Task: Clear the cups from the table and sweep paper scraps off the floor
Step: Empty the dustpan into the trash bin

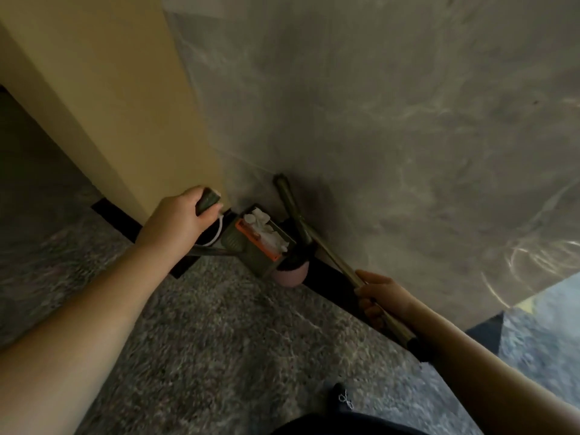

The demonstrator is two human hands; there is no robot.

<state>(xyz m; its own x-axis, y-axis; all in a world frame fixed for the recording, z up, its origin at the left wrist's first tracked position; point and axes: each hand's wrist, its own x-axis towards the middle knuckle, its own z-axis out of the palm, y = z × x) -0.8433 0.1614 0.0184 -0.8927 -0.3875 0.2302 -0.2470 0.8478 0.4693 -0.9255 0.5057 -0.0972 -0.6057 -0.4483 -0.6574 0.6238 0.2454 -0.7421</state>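
The left hand (180,215) is curled round the top of the dustpan handle (207,200), and the dustpan (257,238) hangs just below and beyond that grip, down by the foot of the wall. Paper scraps (262,226) lie piled white inside the pan. The right hand (378,296) is wrapped round the broom stick (337,262), with the pinkish broom head (290,273) ahead of that grip, touching or nearly touching the pan's lower edge.

The likely trouble is a spill — the pan looks tilted, and if the left wrist rolls further, the loose scraps could slide out over the lip and back onto the floor (219,340). A knock from the broom head against the pan would do the same.

Room is tight ahead of both grips: the grey wall (376,120) and its dark skirting board (329,277) close off that side, and the yellow pillar (110,89) stands right beside the left hand. Open floor lies behind the grips, toward the person's shoe (342,397) — the freer way to draw back.
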